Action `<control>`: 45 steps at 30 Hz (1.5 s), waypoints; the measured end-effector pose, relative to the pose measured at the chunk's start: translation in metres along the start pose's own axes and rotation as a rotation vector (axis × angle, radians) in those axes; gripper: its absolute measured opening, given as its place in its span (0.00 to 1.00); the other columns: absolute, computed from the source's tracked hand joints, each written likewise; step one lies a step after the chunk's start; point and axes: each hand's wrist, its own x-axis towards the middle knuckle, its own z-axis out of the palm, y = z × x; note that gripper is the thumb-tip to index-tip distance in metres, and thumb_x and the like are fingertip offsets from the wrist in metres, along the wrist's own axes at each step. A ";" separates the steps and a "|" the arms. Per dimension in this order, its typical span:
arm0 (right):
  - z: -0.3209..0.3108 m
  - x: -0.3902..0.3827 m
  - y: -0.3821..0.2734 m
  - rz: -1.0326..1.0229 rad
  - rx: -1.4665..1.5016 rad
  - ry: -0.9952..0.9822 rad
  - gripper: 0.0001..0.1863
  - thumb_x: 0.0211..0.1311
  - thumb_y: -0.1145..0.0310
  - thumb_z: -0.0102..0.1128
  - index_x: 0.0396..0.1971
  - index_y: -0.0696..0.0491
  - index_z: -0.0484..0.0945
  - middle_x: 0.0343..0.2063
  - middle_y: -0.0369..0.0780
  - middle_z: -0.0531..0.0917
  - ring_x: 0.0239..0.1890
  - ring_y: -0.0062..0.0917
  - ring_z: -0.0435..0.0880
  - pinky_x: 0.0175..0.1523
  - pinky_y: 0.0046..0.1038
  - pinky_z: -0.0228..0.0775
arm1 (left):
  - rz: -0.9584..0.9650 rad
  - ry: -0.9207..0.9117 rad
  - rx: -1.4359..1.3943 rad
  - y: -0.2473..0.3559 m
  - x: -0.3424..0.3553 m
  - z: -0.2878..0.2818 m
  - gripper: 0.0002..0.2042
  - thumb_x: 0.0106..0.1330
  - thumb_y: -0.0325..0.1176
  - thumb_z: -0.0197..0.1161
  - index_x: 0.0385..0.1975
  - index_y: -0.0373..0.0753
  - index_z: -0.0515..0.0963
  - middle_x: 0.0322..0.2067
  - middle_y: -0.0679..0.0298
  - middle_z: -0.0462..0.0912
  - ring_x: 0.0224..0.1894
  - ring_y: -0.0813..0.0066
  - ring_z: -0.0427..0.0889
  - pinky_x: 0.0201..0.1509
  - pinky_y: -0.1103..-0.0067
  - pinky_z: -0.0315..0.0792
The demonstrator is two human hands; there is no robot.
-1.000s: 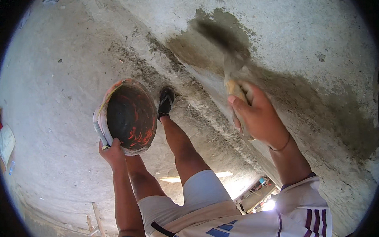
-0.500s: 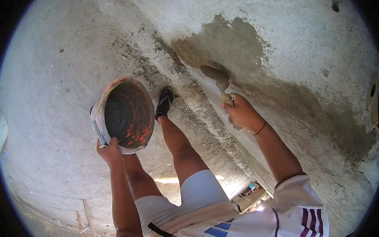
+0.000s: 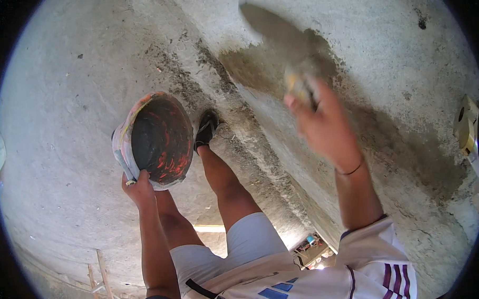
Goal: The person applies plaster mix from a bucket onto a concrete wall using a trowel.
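My left hand [image 3: 139, 191] grips the near rim of a round bucket [image 3: 124, 148], which is tilted so its inside shows. Dark grey mortar [image 3: 148, 142] lies in its bottom, and reddish streaks show through on the inner wall. My right hand [image 3: 326, 128], smeared by motion, is wrapped round the handle of a trowel [image 3: 275, 32]. The trowel's blade points up and left in front of the wall, over the upper part of a damp dark patch [image 3: 252, 64]. Whether the blade touches the wall I cannot tell.
The concrete wall [image 3: 393, 33] rises on the right, its wet band [image 3: 408, 143] running down to the right. Dirt and crumbs line the seam where it meets the floor [image 3: 64, 129]. Wooden poles [image 3: 104, 275] stand lower left. A pale object with a hole [image 3: 465, 123] is at the right edge.
My right hand has swung up and slightly right with the trowel, from the wall's lower edge to the top of the damp patch. The bucket in my left hand has barely shifted.
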 end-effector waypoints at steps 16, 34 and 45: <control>0.008 0.058 0.026 0.522 0.326 -0.267 0.13 0.59 0.65 0.50 0.40 0.58 0.71 0.21 0.35 0.70 0.16 0.17 0.67 0.22 0.22 0.64 | -0.048 0.045 -0.034 -0.003 0.004 0.010 0.10 0.43 0.24 0.54 0.28 0.31 0.72 0.20 0.67 0.73 0.22 0.80 0.70 0.27 0.82 0.63; 0.101 -0.080 0.141 0.414 0.248 -0.331 0.22 0.55 0.68 0.56 0.48 0.60 0.65 0.24 0.43 0.76 0.21 0.24 0.74 0.28 0.27 0.67 | -0.026 -0.045 0.017 0.010 0.007 0.010 0.09 0.45 0.22 0.53 0.28 0.31 0.72 0.20 0.69 0.71 0.21 0.82 0.67 0.24 0.83 0.61; 0.164 -0.116 0.144 0.055 0.083 -0.445 0.22 0.53 0.66 0.56 0.47 0.62 0.68 0.37 0.54 0.77 0.41 0.45 0.76 0.46 0.34 0.67 | 0.127 -0.102 0.212 0.043 -0.009 0.014 0.05 0.43 0.23 0.53 0.22 0.33 0.69 0.17 0.69 0.67 0.19 0.81 0.64 0.23 0.82 0.60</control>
